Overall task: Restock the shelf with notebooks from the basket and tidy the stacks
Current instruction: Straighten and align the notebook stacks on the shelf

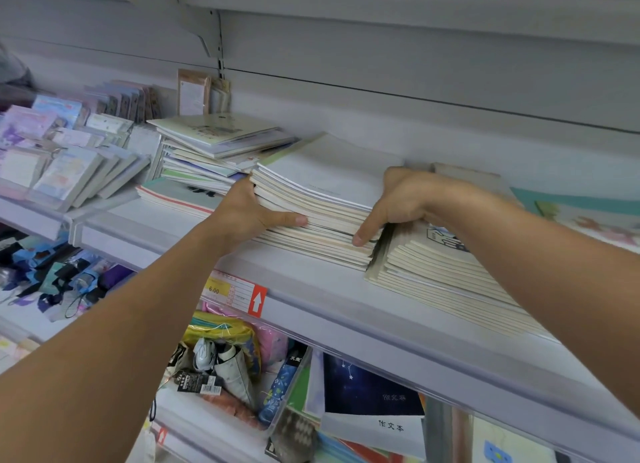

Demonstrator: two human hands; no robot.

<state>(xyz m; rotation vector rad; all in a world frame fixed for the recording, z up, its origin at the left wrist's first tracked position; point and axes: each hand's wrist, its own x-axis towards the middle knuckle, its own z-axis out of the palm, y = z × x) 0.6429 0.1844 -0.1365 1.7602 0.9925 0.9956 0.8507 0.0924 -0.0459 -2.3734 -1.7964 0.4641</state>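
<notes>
A tall stack of pale notebooks [325,192] lies on the white shelf [311,289], its top cover plain white. My left hand [252,210] grips the stack's left side, thumb laid along the front edges. My right hand [398,203] grips its right side, thumb pointing down over the front corner. Right of it, partly under my right forearm, lies a lower stack of cream notebooks [446,268] with a blue drawing on the cover. The basket is not in view.
A messy pile of thin notebooks [214,147] sits to the left, with small notepads [69,165] in slanted rows beyond. A price tag [235,291] hangs on the shelf rail. Below are umbrellas [221,358] and dark-covered notebooks [370,390].
</notes>
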